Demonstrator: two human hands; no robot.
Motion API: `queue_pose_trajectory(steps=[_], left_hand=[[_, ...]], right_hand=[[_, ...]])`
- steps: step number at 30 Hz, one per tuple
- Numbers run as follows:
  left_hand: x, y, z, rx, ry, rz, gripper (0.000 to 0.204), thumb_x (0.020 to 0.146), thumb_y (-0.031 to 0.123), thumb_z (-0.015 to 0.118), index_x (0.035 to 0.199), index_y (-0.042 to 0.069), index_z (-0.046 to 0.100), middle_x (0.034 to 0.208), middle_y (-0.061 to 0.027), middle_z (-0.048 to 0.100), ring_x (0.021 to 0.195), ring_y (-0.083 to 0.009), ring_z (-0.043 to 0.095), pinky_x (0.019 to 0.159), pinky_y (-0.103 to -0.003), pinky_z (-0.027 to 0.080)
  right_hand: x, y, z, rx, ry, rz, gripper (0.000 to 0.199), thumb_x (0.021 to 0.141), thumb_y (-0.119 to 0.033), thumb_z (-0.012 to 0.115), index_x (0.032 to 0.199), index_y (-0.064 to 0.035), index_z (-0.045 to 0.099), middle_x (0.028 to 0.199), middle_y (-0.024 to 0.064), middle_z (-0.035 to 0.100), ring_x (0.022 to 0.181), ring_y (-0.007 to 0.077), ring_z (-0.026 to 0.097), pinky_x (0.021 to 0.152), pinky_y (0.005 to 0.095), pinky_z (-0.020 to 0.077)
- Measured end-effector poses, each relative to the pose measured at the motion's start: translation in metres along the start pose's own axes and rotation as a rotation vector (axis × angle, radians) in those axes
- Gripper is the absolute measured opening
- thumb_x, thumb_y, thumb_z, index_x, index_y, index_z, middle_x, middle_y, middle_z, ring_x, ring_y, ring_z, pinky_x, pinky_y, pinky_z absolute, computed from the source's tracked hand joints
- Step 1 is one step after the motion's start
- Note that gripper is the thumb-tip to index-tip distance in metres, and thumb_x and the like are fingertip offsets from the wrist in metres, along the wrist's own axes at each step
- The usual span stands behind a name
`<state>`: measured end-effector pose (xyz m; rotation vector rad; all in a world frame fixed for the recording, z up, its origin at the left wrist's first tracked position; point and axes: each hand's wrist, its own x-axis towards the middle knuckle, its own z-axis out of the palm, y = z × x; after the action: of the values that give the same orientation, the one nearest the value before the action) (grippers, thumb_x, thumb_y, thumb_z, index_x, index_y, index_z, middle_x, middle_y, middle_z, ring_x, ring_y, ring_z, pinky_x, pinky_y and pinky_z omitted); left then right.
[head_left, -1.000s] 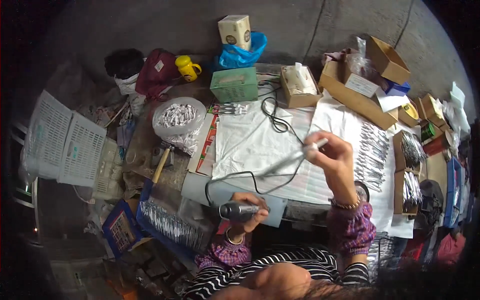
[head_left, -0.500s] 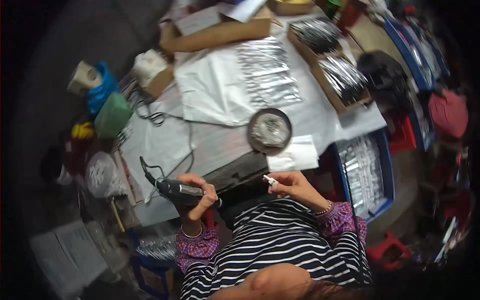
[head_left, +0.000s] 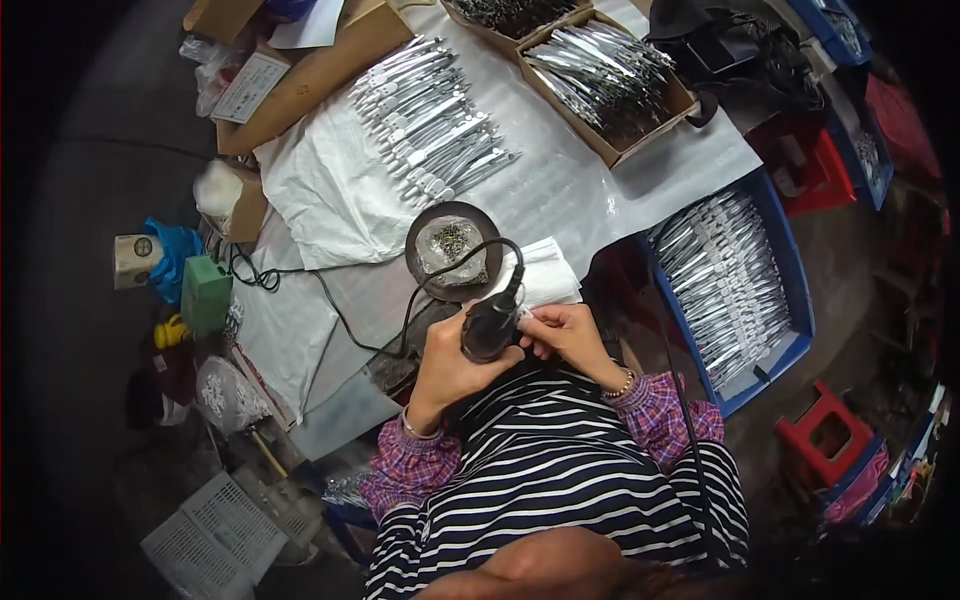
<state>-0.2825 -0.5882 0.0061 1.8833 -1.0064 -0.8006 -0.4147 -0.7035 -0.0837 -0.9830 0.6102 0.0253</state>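
My left hand (head_left: 447, 362) grips a black corded electric screwdriver (head_left: 492, 322), held upright close to my chest, its cable (head_left: 335, 312) looping away across the table. My right hand (head_left: 567, 335) sits right beside the tool's lower end, fingers pinched on a small silvery metal piece (head_left: 528, 317) that is mostly hidden. Just beyond both hands stands a round dark dish (head_left: 453, 246) with small screws, next to a white folded cloth (head_left: 545, 278).
Rows of shiny metal tools (head_left: 428, 115) lie on the white table cover. Cardboard boxes (head_left: 610, 75) of the same parts stand at the far edge; a blue crate (head_left: 735, 285) full of them sits at my right. A green box (head_left: 205, 292) and red stool (head_left: 825, 440) flank me.
The view has swung round and closer. My left hand brought the screwdriver up from the table edge to my right hand; both hands now meet at my chest.
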Motion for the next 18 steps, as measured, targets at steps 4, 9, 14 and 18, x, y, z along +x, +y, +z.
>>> queue_pose_trajectory(steps=[4,9,14,18], left_hand=[[0.01,0.004,0.008,0.0,-0.038,-0.129,0.054,0.062,0.011,0.079,0.111,0.001,0.057,0.085,-0.0141,0.066,0.077,-0.0201,0.067,0.068,-0.03,0.05],[0.014,0.011,0.001,0.105,-0.048,-0.166,0.05,0.063,0.011,0.078,0.107,0.001,0.058,0.083,-0.0141,0.067,0.076,-0.0207,0.068,0.066,-0.029,0.05],[0.011,0.001,0.002,0.08,-0.014,-0.135,0.048,0.063,0.012,0.079,0.106,0.001,0.059,0.078,-0.0127,0.067,0.072,-0.02,0.067,0.065,-0.029,0.05],[0.005,-0.002,-0.004,-0.034,0.017,-0.157,0.045,0.063,0.009,0.079,0.103,0.001,0.06,0.074,-0.0061,0.065,0.065,-0.0132,0.063,0.06,-0.025,0.048]], right_hand=[[0.004,0.005,-0.001,-0.052,0.024,-0.031,0.019,0.084,-0.018,0.064,0.081,-0.0003,0.069,0.06,-0.0001,0.062,0.047,0.0022,0.049,0.043,0.0171,0.0365],[0.008,0.0,-0.001,0.015,0.038,-0.029,0.019,0.084,-0.018,0.065,0.079,-0.0002,0.069,0.061,-0.0009,0.062,0.047,0.0017,0.046,0.042,0.0173,0.033],[0.009,-0.002,0.001,0.061,0.002,0.012,0.019,0.085,-0.017,0.064,0.078,0.0002,0.068,0.062,-0.0006,0.061,0.048,0.0016,0.045,0.042,0.0163,0.0327],[0.009,-0.002,0.003,0.11,0.0,0.053,0.019,0.086,-0.016,0.063,0.077,0.0004,0.068,0.063,-0.0001,0.061,0.048,0.0014,0.045,0.042,0.0157,0.0328]])
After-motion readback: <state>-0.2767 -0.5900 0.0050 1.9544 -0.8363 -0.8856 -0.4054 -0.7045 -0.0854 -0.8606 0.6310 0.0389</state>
